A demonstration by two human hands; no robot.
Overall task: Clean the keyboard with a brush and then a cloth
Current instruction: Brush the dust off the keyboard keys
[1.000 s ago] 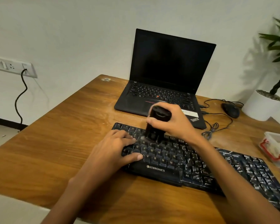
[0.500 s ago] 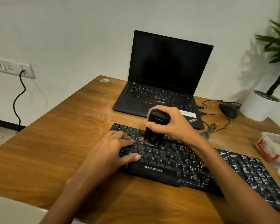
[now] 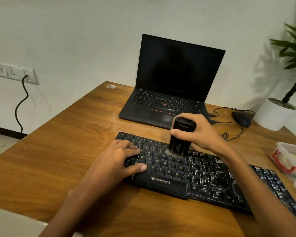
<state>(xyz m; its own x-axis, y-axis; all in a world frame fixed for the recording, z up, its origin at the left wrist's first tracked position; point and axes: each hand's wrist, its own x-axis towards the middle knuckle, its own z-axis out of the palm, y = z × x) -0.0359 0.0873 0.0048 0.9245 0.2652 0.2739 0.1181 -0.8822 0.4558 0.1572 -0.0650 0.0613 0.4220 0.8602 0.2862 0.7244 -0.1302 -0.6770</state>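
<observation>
- Wooden table (image 3: 67, 151): a wide stretch of grain shows on its left side, from the far corner to the near edge; on the wall past that edge sits a socket strip (image 3: 12, 72) with a dark cable (image 3: 21, 103) hanging from it.
- Left hand (image 3: 113, 161) lies flat on the left end of the keyboard (image 3: 203, 178); fingers straight across the upper rows, thumb stretched along a lower row; it grips nothing.
- The black keyboard lies slanted across the near middle of the table, its right end running toward the near right corner; white dusty streaks cover its right half.
- Brush (image 3: 180, 137), a stubby black cylinder, stands upright on the upper key rows near the keyboard's middle, pale bristles splayed on the keys; right hand (image 3: 203, 134) wraps round its body, thumb across the front; the forearm crosses above the streaked keys.
- Laptop (image 3: 174, 77) stands open and dark behind the keyboard; a narrow strip of wood lies between them.
- Far right: mouse (image 3: 241, 118) with looped wire; white plant pot (image 3: 273, 115); a plastic container (image 3: 290, 158) at the table's right edge, near the keyboard's right end.
</observation>
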